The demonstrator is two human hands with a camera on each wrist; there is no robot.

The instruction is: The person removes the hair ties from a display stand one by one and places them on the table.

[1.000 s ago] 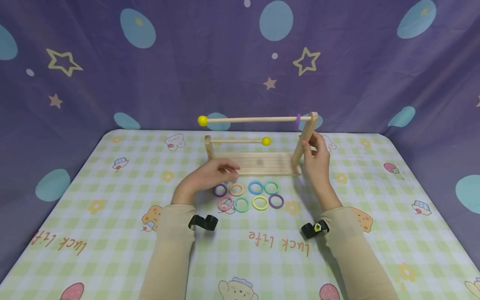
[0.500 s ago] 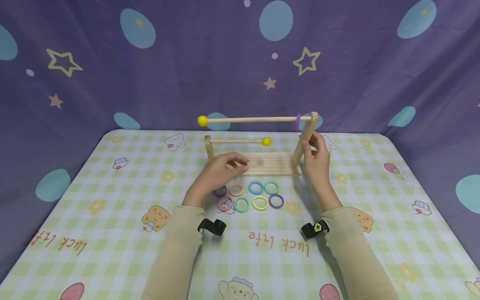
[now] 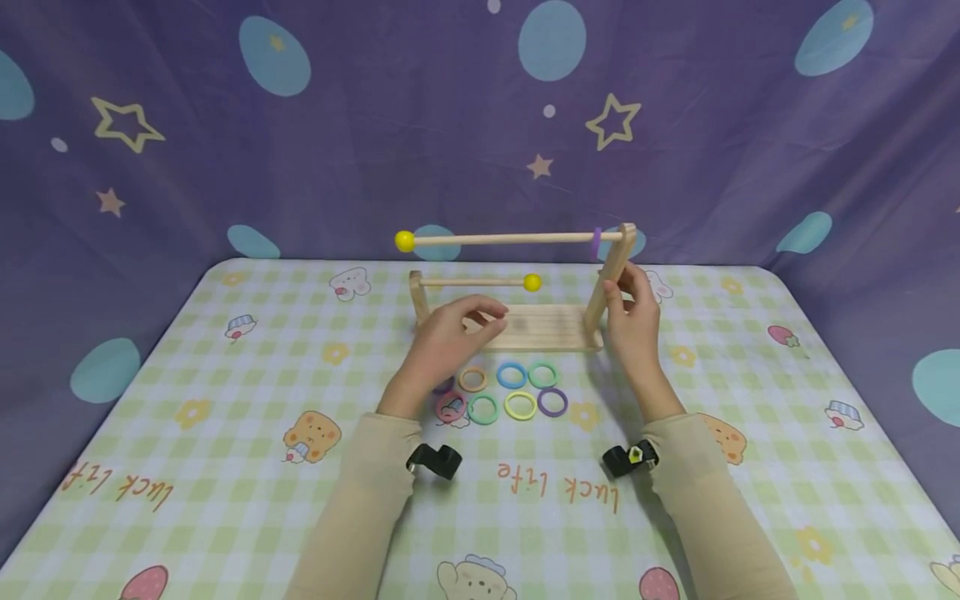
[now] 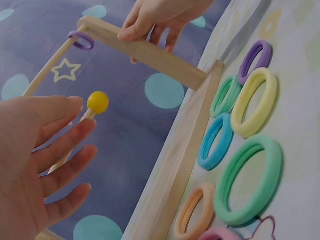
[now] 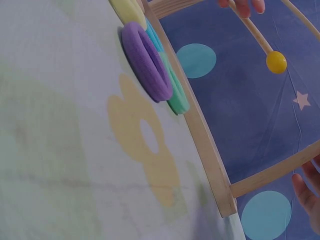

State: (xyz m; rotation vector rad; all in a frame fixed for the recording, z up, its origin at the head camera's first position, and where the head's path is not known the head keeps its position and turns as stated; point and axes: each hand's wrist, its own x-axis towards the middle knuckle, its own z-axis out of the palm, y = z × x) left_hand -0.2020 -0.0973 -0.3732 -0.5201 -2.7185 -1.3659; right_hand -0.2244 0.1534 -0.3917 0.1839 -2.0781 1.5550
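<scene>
A wooden stand (image 3: 555, 325) has two posts, each bearing a horizontal rod with a yellow ball at its end. Around the long upper rod (image 3: 502, 240) hangs one purple hair tie (image 3: 596, 242), close to the tall right post (image 3: 609, 279). My right hand (image 3: 637, 325) grips that post, thumb on the near side and fingers partly hidden behind it. Over the left part of the base, below the short rod (image 3: 472, 282), my left hand (image 3: 446, 337) hovers with relaxed fingers. In the left wrist view that left hand (image 4: 45, 165) holds nothing.
In front of the stand, several loose hair ties lie in two rows, among them a blue one (image 3: 512, 376), a yellow one (image 3: 521, 406) and a pink one (image 3: 452, 407). A checked cloth (image 3: 225, 417) covers the table. Behind it hangs a purple curtain (image 3: 465, 125).
My left hand has moved right and slightly up across the front of the stand's base. The right hand, the stand and the hair ties have stayed in place.
</scene>
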